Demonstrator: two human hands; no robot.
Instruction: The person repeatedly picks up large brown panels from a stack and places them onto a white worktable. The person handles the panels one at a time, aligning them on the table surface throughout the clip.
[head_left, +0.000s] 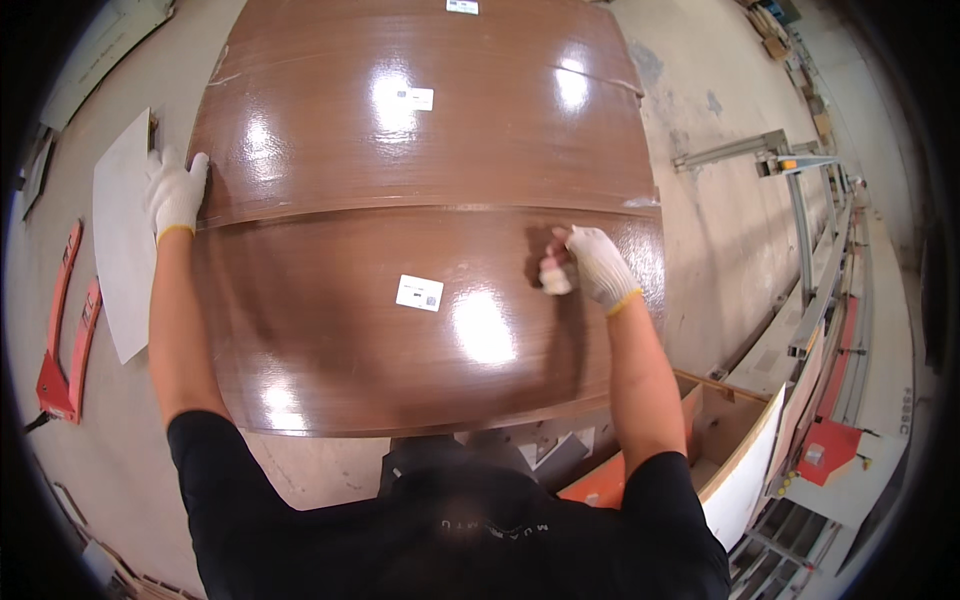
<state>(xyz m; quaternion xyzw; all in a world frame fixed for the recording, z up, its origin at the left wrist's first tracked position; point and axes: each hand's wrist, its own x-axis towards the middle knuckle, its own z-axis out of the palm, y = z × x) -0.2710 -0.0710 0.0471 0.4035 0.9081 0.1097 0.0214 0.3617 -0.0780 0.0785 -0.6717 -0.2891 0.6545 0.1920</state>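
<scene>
Two brown packages in glossy clear film, a near one [350,340] and a far one [330,160], lie end to end in front of me. A white label [419,293] is stuck on the near one, another label [415,99] on the far one. My left hand [178,193], in a white knit glove with a yellow cuff, rests at the left edge of the far package, fingers stretched out. Over the right part of the near package is my right hand [595,268], gloved alike. Its fingers are curled and slightly blurred; what they hold, if anything, cannot be made out.
On the left, a white sheet [122,240] stands beside the packages, and a red pallet jack [65,350] is on the floor. An open wooden box [725,425] sits at my lower right. Farther right runs a long machine with metal rails [803,235] and a red part [828,452].
</scene>
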